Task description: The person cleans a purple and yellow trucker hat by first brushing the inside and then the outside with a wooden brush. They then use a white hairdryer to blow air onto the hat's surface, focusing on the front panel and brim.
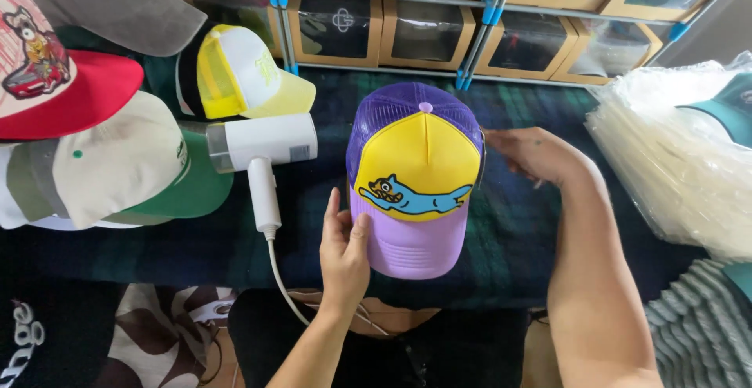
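Note:
A trucker cap (415, 164) with purple mesh, a yellow front panel bearing a blue cartoon animal, and a lilac brim sits on a dark plaid cloth (517, 231). My left hand (343, 251) grips the brim's left edge with thumb and fingers. At the cap's right side, my right hand (536, 155) holds the mesh near the back. The brim points toward me.
A white hair dryer (262, 149) with its cord lies left of the cap. Several other caps (117, 161) are piled at the left, a yellow and white one (235, 70) behind. A stack of clear plastic bags (681, 168) lies right. Cardboard window boxes (423, 31) line the back.

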